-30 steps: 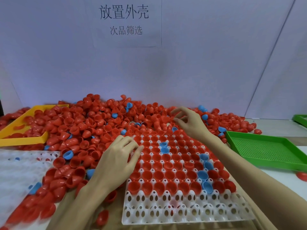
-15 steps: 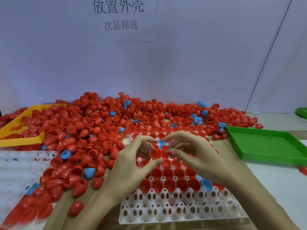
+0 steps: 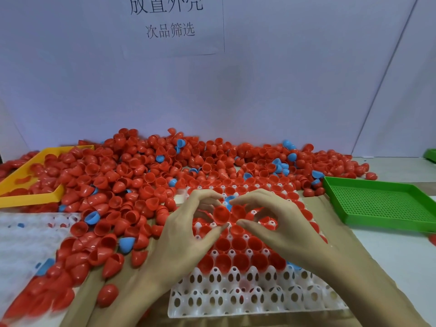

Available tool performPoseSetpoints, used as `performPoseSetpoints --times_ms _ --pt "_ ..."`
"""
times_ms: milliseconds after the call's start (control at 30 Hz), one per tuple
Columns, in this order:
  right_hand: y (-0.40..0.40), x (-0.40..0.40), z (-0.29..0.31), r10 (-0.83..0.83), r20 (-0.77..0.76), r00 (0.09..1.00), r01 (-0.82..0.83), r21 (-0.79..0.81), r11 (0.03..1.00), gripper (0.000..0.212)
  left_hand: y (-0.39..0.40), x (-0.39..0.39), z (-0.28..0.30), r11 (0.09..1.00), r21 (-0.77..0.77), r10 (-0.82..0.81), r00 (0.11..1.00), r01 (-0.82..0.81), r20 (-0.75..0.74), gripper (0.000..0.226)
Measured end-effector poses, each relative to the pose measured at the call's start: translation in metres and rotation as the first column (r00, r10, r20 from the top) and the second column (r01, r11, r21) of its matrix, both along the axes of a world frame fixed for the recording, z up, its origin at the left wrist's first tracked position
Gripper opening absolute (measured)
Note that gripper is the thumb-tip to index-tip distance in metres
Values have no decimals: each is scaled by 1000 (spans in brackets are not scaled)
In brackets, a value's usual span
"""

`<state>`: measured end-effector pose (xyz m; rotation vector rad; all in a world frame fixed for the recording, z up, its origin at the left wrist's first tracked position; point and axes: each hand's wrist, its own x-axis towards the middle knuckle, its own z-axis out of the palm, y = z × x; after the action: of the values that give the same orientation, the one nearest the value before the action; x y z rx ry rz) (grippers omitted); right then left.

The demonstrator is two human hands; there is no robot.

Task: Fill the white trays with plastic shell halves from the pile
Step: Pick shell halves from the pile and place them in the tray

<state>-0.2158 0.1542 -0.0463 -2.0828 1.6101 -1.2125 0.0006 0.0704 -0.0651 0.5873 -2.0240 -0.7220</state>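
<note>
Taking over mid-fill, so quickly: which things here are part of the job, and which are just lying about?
In the job:
white tray, front rows unfilled
shell pile
red shell half, pinched by left hand
right hand

Lying about:
green tray
yellow tray
paper sign

A pale table (image 3: 389,251) carries brown cardboard (image 3: 335,223) at centre, under the white tray (image 3: 236,303). The shell pile (image 3: 141,180) spreads from nine to twelve o'clock. A green tray (image 3: 377,204) sits at three o'clock and a yellow tray (image 3: 30,197) at ten.
</note>
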Motion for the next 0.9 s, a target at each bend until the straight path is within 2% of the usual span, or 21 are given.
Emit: performPoseSetpoints --times_ms 100,167,267,333,500,600,800,900 --pt "1 0 2 -12 75 997 8 47 999 25 -1 1 0 1000 23 -12 1000 11 19 48" --pt "2 2 5 2 214 977 -29 123 992 23 -1 1 1 999 14 -35 998 34 43 46" --pt "6 6 10 5 405 914 -99 211 973 24 1 -1 1 998 -7 -62 998 62 28 30" --pt "7 8 13 -11 471 882 -125 256 959 24 1 -2 -1 997 9 -74 997 74 6 21" --pt "10 12 16 -17 539 842 -181 312 933 27 2 -1 1 996 51 -70 997 69 20 46" --pt "10 13 16 -23 537 843 -182 325 928 27 2 -2 2 997 40 -71 997 70 16 34" --pt "9 15 10 44 276 960 -98 182 978 33 1 -1 2 991 130 -5 1000 6 -6 20" --pt "7 19 4 46 250 967 -91 171 981 29 0 -1 2 989 147 22 1000 -19 -20 22"
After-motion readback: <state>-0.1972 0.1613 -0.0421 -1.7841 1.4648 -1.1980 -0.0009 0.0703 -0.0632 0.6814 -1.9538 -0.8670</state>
